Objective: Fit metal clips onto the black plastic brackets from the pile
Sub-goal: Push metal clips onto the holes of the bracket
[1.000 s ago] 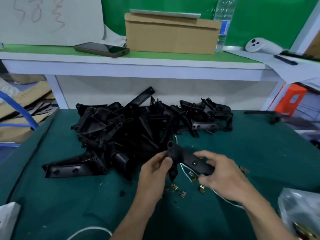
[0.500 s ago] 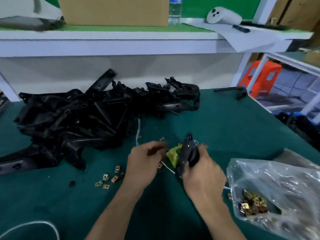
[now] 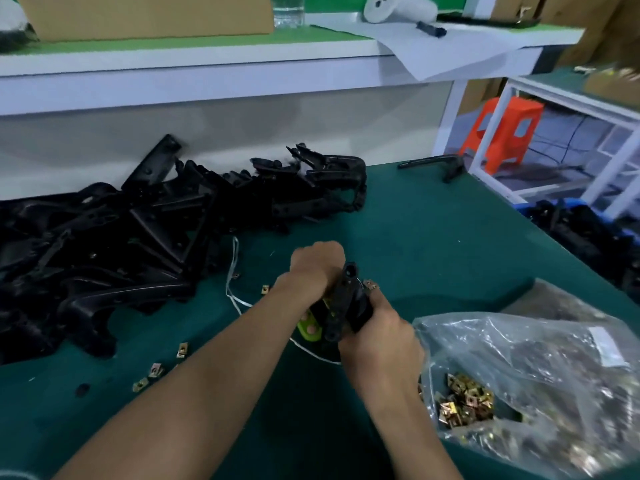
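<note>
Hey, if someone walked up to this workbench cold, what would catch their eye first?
Most likely the pile of black brackets sprawled across the left and back of the green table. Next, at the centre, the right hand grips one bracket upright while the left hand is bunched against its upper end. At lower right, a clear plastic bag holds brass-coloured clips.

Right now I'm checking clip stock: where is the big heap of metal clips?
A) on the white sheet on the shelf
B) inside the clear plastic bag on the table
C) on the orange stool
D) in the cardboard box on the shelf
B: the clips show through the plastic bag, which lies on the table just right of the right hand gripping a bracket.
</note>
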A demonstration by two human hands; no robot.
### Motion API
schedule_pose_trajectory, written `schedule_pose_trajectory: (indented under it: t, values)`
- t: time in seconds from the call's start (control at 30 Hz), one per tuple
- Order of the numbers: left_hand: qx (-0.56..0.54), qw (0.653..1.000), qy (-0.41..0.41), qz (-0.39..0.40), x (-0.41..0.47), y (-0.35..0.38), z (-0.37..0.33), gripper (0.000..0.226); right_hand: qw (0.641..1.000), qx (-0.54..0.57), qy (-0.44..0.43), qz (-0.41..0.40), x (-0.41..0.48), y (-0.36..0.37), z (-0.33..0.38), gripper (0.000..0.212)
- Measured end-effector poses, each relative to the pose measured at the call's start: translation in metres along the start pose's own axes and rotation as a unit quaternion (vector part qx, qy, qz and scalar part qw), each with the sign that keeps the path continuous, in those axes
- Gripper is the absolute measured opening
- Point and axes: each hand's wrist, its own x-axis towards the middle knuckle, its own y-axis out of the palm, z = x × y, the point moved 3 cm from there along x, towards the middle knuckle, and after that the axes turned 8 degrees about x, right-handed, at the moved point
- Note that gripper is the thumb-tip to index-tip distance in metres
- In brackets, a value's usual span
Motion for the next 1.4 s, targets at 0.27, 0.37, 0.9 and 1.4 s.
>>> schedule_pose_trajectory:
  t: [0.27, 0.37, 0.9, 1.4]
  values:
    - [0.007, 0.999, 0.041, -0.01, -0.013, 0.008, 0.007, 0.021, 1.0, 0.007, -0.005, 0.008, -0.001, 0.003, 0.0, 0.021]
    - [-0.034, 0.998, 0.045, -0.001, -0.013, 0.007, 0.006, 0.022, 1.0, 0.0, -0.01, 0.017, -0.002, 0.004, 0.002, 0.022]
    - [-0.325, 0.9, -0.131, -0.26, -0.15, 0.051, 0.129, 0.027, 0.986, -0.021, -0.126, 0.103, -0.043, 0.028, 0.042, 0.032]
    - [-0.402, 0.864, 0.088, -0.289, -0.169, 0.065, 0.123, 0.036, 0.965, 0.01, -0.212, 0.153, -0.067, 0.043, 0.064, 0.039]
